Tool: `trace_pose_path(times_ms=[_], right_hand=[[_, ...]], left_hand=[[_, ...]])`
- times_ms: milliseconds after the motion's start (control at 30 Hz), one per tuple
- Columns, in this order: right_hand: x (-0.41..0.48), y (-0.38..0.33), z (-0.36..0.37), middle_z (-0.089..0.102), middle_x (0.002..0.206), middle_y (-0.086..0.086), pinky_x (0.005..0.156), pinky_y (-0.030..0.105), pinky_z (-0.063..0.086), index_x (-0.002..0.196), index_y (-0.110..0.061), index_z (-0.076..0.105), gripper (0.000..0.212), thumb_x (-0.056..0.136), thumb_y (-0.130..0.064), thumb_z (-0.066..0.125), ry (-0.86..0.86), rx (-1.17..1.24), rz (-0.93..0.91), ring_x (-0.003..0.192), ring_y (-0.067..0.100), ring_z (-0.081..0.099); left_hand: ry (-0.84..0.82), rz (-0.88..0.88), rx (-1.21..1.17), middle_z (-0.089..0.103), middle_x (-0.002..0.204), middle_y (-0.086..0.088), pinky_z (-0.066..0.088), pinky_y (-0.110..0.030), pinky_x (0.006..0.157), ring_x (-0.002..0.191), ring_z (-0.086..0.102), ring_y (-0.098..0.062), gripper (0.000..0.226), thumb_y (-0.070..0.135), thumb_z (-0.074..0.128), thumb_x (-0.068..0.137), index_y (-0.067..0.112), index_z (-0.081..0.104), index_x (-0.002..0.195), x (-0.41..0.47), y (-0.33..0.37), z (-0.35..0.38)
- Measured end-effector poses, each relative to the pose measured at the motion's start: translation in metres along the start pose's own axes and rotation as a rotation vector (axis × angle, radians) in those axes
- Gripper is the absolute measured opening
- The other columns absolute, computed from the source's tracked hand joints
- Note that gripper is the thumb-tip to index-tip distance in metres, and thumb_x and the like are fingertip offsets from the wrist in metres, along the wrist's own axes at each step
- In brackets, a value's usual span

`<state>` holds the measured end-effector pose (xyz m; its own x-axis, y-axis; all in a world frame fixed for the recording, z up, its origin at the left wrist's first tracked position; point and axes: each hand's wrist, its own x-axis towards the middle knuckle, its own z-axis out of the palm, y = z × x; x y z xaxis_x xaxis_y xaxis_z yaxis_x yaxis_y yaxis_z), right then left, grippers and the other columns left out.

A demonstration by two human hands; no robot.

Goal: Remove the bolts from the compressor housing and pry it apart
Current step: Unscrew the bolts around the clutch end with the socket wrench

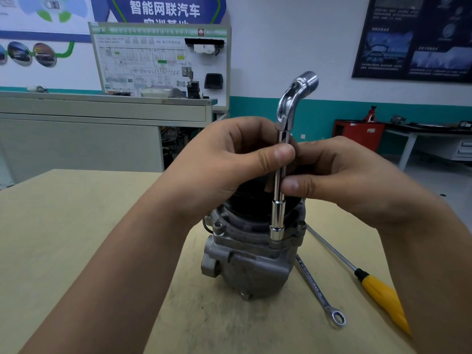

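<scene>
Head view: spanner (pixel 316 287) and screwdriver (pixel 378 290) lie beside compressor housing (pixel 250 261).

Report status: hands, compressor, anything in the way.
Left hand, right hand pinch L-socket wrench shaft. Socket end down on upright compressor housing. Spanner, yellow screwdriver lie beside, clear.

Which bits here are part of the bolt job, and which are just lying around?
Job: compressor; socket wrench, held by left hand and right hand; screwdriver, likely for prying.
Lying about: spanner, board, red cabinet.
</scene>
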<state>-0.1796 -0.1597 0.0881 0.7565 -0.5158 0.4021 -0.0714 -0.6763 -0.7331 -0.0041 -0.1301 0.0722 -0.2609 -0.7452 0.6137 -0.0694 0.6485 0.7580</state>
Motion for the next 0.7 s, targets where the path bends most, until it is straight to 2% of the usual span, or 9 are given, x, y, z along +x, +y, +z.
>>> trace_pose_path(times_ms=[67, 167, 267, 333, 400, 533, 633, 700], right_hand=[[0.0005, -0.0005, 0.0012, 0.073, 0.084, -0.003, 0.071, 0.012, 0.051, 0.088, -0.020, 0.069, 0.029, 0.060, -0.027, 0.067, 0.014, 0.007, 0.008, 0.081, 0.004, 0.068], [0.0022, -0.0024, 0.0051, 0.072, 0.079, 0.001, 0.064, 0.009, 0.049, 0.082, -0.022, 0.070, 0.029, 0.054, -0.030, 0.070, 0.042, 0.008, 0.007, 0.073, 0.000, 0.066], [0.0027, -0.0032, 0.0061, 0.071, 0.075, 0.000, 0.063, 0.009, 0.048, 0.080, -0.022, 0.070, 0.025, 0.055, -0.028, 0.069, 0.050, 0.007, -0.003, 0.071, -0.001, 0.065], [0.0026, -0.0021, 0.0050, 0.070, 0.072, -0.006, 0.064, 0.009, 0.049, 0.080, -0.022, 0.069, 0.023, 0.058, -0.024, 0.068, 0.037, 0.027, -0.013, 0.072, -0.001, 0.065], [0.0024, 0.0004, 0.0035, 0.072, 0.075, -0.003, 0.071, 0.013, 0.052, 0.083, -0.019, 0.069, 0.024, 0.059, -0.021, 0.067, 0.025, 0.065, -0.016, 0.077, 0.003, 0.067], [0.0019, 0.0035, 0.0017, 0.074, 0.082, 0.005, 0.078, 0.020, 0.054, 0.083, -0.012, 0.071, 0.024, 0.060, -0.019, 0.065, 0.021, 0.110, -0.003, 0.086, 0.014, 0.070], [0.0021, 0.0035, 0.0018, 0.074, 0.083, 0.004, 0.078, 0.019, 0.053, 0.083, -0.012, 0.072, 0.023, 0.062, -0.019, 0.064, 0.019, 0.113, 0.004, 0.087, 0.015, 0.070], [0.0023, 0.0035, 0.0014, 0.075, 0.086, 0.005, 0.081, 0.021, 0.053, 0.083, -0.012, 0.072, 0.022, 0.064, -0.019, 0.063, 0.017, 0.108, 0.008, 0.090, 0.017, 0.070]], left_hand=[[0.015, -0.005, 0.013, 0.069, 0.073, 0.006, 0.051, -0.021, 0.071, 0.074, 0.064, -0.010, 0.015, 0.033, 0.069, 0.069, 0.020, 0.070, 0.077, 0.0004, 0.0000, -0.0001], [0.031, 0.000, -0.002, 0.068, 0.071, 0.004, 0.051, -0.021, 0.068, 0.070, 0.064, -0.012, 0.037, 0.031, 0.071, 0.066, 0.000, 0.057, 0.081, 0.0003, 0.0006, 0.0004], [0.045, -0.004, -0.018, 0.067, 0.069, 0.002, 0.052, -0.022, 0.065, 0.068, 0.064, -0.013, 0.045, 0.028, 0.073, 0.064, -0.006, 0.050, 0.081, -0.0002, 0.0014, 0.0020], [0.063, -0.013, -0.009, 0.067, 0.071, 0.001, 0.053, -0.024, 0.068, 0.070, 0.063, -0.014, 0.042, 0.030, 0.074, 0.063, -0.003, 0.053, 0.080, 0.0001, 0.0014, 0.0015], [0.060, -0.025, 0.017, 0.067, 0.073, -0.001, 0.051, -0.030, 0.072, 0.073, 0.063, -0.017, 0.033, 0.033, 0.072, 0.066, 0.004, 0.062, 0.078, 0.0005, 0.0010, 0.0004], [-0.004, -0.024, 0.008, 0.073, 0.083, 0.005, 0.052, -0.021, 0.074, 0.082, 0.067, -0.008, 0.014, 0.030, 0.065, 0.076, 0.024, 0.076, 0.084, -0.0004, 0.0028, 0.0011], [-0.030, -0.008, -0.006, 0.074, 0.089, 0.005, 0.055, -0.023, 0.074, 0.087, 0.068, -0.009, 0.014, 0.019, 0.065, 0.084, 0.026, 0.077, 0.087, -0.0005, 0.0028, 0.0009], [-0.044, -0.002, -0.028, 0.074, 0.089, 0.007, 0.052, -0.018, 0.069, 0.082, 0.068, -0.005, 0.023, 0.017, 0.056, 0.087, 0.026, 0.077, 0.087, -0.0008, 0.0033, 0.0006]])
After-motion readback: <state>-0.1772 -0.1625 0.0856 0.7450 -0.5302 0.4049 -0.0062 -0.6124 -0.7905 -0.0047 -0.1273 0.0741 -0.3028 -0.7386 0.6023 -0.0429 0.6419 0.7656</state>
